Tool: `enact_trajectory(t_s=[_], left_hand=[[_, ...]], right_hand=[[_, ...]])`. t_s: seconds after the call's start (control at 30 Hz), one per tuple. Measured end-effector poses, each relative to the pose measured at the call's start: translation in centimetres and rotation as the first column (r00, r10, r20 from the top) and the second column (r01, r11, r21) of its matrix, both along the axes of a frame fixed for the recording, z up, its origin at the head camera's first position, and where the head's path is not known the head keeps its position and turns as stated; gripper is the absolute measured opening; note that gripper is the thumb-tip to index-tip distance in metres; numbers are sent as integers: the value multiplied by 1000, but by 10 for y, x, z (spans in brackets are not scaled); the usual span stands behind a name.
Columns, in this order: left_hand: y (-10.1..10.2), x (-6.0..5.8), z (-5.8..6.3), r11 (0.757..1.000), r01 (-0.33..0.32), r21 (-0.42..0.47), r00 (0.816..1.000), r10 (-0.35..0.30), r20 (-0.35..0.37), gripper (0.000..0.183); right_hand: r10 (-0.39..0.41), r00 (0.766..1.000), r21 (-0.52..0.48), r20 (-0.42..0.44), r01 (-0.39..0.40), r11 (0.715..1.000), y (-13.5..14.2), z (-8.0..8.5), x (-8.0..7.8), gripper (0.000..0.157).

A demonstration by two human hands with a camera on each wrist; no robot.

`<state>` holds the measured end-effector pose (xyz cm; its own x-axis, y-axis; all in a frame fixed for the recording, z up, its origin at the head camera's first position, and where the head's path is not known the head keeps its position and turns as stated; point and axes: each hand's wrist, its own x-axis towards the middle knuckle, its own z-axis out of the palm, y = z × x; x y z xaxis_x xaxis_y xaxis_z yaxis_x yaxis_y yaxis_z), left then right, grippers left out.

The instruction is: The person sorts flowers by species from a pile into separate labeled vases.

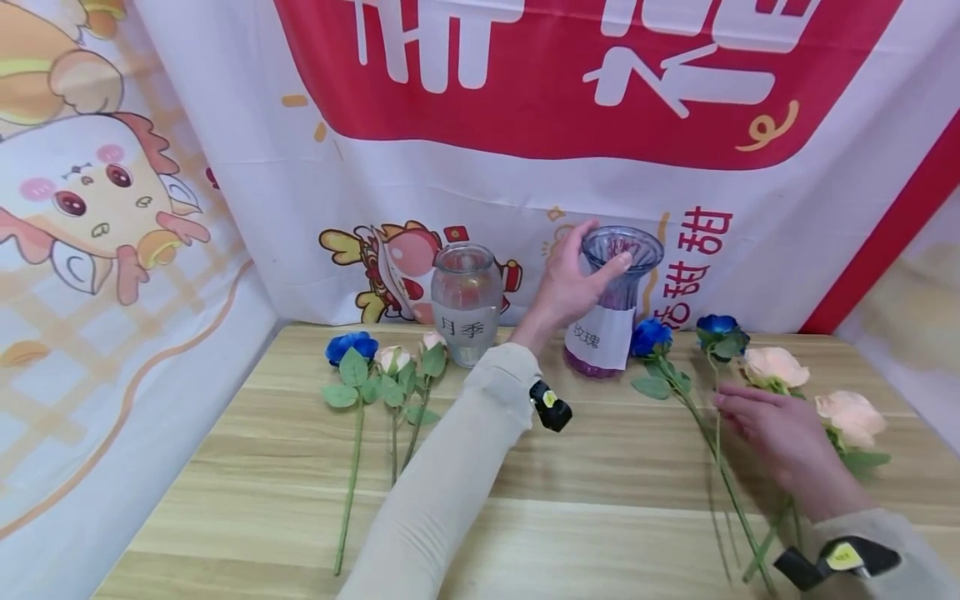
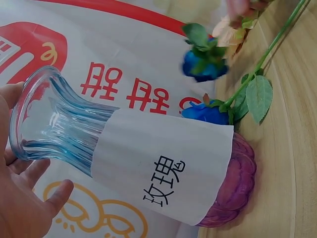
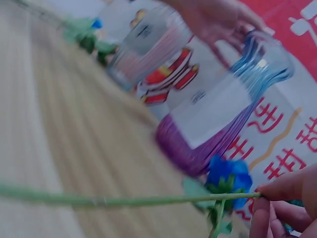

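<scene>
My left hand (image 1: pixel 572 279) is at the top of a fluted glass vase (image 2: pixel 74 119), fingers and thumb around its flared rim. This vase stands upright, blue-tinted above and purple at its base, with a white paper label (image 2: pixel 163 168) in black characters. My right hand (image 1: pixel 783 442) pinches the green stem (image 3: pixel 148 199) of a blue rose (image 1: pixel 722 335), its bloom raised above the table. A second blue rose (image 1: pixel 651 337) lies beside the vase's base, its stem running toward the front. Peach-coloured flowers (image 1: pixel 776 368) lie by my right hand.
Another labelled glass vase (image 1: pixel 467 308) stands left of the fluted one. Further left on the wooden table (image 1: pixel 247 483) lie a blue rose (image 1: pixel 352 346) and pale pink flowers (image 1: pixel 393 358). A printed cloth (image 1: pixel 525 192) hangs behind the table.
</scene>
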<state>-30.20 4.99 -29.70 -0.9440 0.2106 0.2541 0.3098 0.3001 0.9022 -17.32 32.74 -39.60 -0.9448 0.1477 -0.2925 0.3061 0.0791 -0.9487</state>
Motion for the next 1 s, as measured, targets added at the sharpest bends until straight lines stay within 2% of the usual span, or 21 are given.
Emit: enact_trajectory(t_s=[0.03, 0.07, 0.1, 0.23, 0.33, 0.43, 0.6, 0.73, 0.93, 1.0], left_hand=[[0, 0, 0, 1000, 0, 2, 1000, 0, 2, 75], [0, 0, 0, 1000, 0, 5, 1000, 0, 4, 75], [-1, 0, -1, 1000, 0, 8, 1000, 0, 5, 75], [-1, -1, -1, 1000, 5, 10, 1000, -5, 0, 76], [-1, -1, -1, 1000, 11, 12, 1000, -11, 1, 76], [-1, -1, 0, 1000, 22, 11, 1000, -22, 5, 77], [-1, -1, 1, 1000, 27, 14, 1000, -27, 2, 77], [0, -1, 3, 1000, 18, 4, 1000, -18, 0, 77], [1, -1, 2, 1000, 12, -4, 1000, -12, 7, 77], [1, -1, 2, 1000, 14, -2, 1000, -14, 9, 77]], right_hand=[[-5, 1000, -117, -20, 3, 993, 0, 3, -1, 20], [-17, 999, -217, -42, 8, 976, -1, 6, -2, 26], [-34, 998, -296, -45, 19, 955, -2, 9, -3, 25], [-113, 991, -475, -75, 64, 878, -5, 24, -9, 23], [-172, 982, -574, -73, 99, 813, -7, 34, -14, 20], [-237, 970, -625, -44, 159, 764, -10, 43, -17, 22], [-339, 941, -655, -16, 246, 714, -18, 57, -24, 45], [-378, 926, -699, -19, 258, 667, -23, 67, -30, 51], [-416, 909, -767, -20, 253, 590, -28, 74, -33, 46], [-431, 902, -801, -22, 243, 548, -30, 77, -35, 44]])
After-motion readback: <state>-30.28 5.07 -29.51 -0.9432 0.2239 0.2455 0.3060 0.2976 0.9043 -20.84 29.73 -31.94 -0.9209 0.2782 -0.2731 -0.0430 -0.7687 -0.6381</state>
